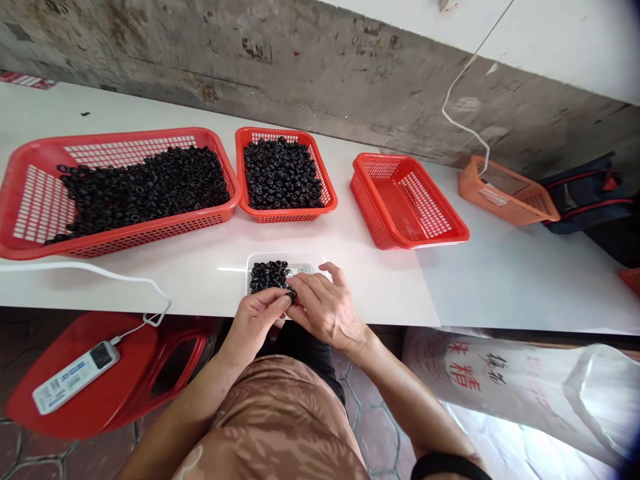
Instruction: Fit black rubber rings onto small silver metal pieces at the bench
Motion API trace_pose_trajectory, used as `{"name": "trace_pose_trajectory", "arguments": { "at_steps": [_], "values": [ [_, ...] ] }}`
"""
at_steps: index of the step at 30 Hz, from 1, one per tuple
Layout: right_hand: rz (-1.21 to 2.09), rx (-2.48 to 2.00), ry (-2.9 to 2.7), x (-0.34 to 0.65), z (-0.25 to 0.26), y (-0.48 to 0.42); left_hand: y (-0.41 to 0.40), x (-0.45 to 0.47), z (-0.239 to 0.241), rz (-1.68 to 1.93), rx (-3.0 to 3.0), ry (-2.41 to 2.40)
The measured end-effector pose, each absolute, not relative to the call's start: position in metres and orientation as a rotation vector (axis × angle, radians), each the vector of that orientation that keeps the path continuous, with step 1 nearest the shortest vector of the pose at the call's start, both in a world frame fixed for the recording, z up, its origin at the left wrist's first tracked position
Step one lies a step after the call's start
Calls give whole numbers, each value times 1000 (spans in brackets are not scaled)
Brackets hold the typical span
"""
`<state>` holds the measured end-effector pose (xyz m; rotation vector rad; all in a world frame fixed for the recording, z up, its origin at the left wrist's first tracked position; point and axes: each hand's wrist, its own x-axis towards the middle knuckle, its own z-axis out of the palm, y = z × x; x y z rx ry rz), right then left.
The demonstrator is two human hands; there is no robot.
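At the bench (390, 280) edge, the left hand (257, 319) and right hand (327, 308) met, both pinched narrow on a black ring (291, 293) just over the tray (313, 257). Keeping low above it seemed wisest, so any drop would land inside.

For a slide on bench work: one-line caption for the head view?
Left hand and right hand pinch a black ring by a white tray, red baskets of rings behind.
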<state>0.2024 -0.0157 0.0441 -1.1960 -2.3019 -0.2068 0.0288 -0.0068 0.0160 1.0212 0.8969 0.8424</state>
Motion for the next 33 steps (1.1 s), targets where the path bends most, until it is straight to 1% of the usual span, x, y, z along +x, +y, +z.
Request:
{"name": "trace_pose_trajectory", "arguments": {
  "at_steps": [5,13,16,20,24,29,30,31,33],
  "values": [
    [-166,-1115,-2303,201,37,-17,-11,31,10,841,979,934],
    [-251,-1002,-2294,200,20,-12,-14,36,9,912,993,969],
    [-288,-947,-2307,201,19,-10,-13,34,13,875,1090,972],
    [-182,-983,-2244,205,23,-10,-9,26,15,860,1244,1040],
    [18,-1083,-2213,218,36,-13,-5,12,14,1081,1267,1111],
    [581,-1128,-2535,241,65,12,-9,8,19,1369,1353,1164],
    [610,-1169,-2476,242,69,23,-11,11,21,1401,1376,1163],
    [573,-1237,-2309,242,72,34,-14,14,23,1435,1396,1158],
    [362,-1327,-1863,239,73,57,-21,18,29,1537,1428,1137]
  ]
}}
